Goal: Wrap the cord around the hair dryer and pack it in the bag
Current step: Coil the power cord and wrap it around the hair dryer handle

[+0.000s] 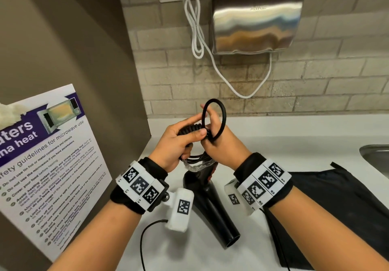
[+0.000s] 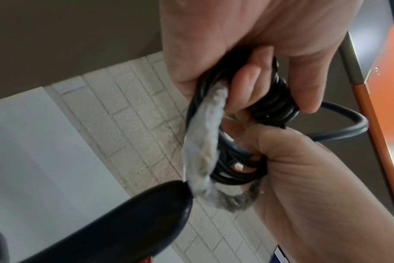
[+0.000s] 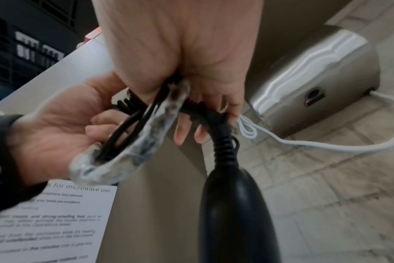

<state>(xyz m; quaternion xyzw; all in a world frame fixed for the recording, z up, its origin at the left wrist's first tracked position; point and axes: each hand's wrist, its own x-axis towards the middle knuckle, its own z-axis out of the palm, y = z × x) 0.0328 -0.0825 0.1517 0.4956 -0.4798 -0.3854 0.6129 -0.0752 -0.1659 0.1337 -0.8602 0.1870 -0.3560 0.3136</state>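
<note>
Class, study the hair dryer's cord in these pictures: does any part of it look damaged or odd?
Yes. A stretch of the black cord just above the hair dryer is wrapped in crinkled clear tape, which suggests a makeshift repair. Both hands grip the coils beside it.

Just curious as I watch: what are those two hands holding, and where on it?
Both hold the hair dryer's black cord: the left hand grips the coiled bundle, and the right hand pinches a loop beside it.
</note>
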